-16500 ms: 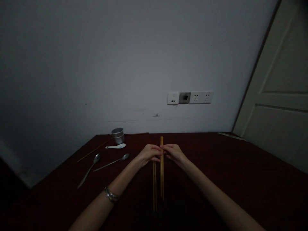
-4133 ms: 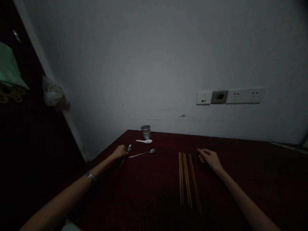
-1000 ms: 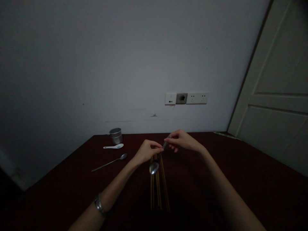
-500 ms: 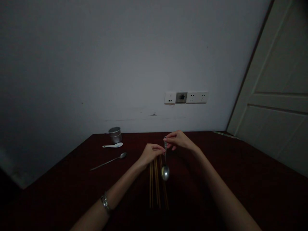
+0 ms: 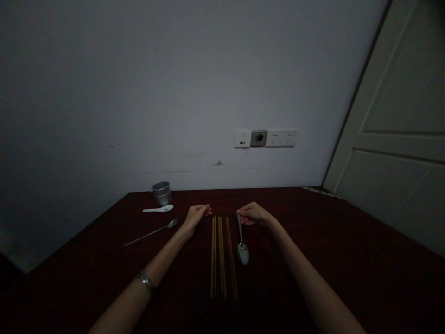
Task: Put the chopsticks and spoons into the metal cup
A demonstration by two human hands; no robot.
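Between the thumb and fingers of my right hand [image 5: 253, 214] is the handle end of a metal spoon [image 5: 243, 253]. Its bowl points toward me, just right of several wooden chopsticks [image 5: 221, 257]. These lie lengthwise on the dark red table [image 5: 295, 260], in three pairs side by side. My left hand [image 5: 196, 217] is beyond and left of the chopsticks' far ends, fingers curled together with nothing visible in them. A long-handled metal spoon [image 5: 149, 234] lies to its left. Behind that spoon is a white soup spoon [image 5: 158, 209] with a blue mark.
A small metal cup [image 5: 162, 194] stands near the table's back left edge, close to the white spoon. The table's far edge meets a grey wall [image 5: 194, 93] with sockets [image 5: 266, 138]. A pale panelled door [image 5: 392, 148] borders the right side.
My left hand has left the spoon and moved left, uncovering the chopsticks' far ends. My right hand has lowered the spoon to the right of the chopsticks. The view has shifted slightly.
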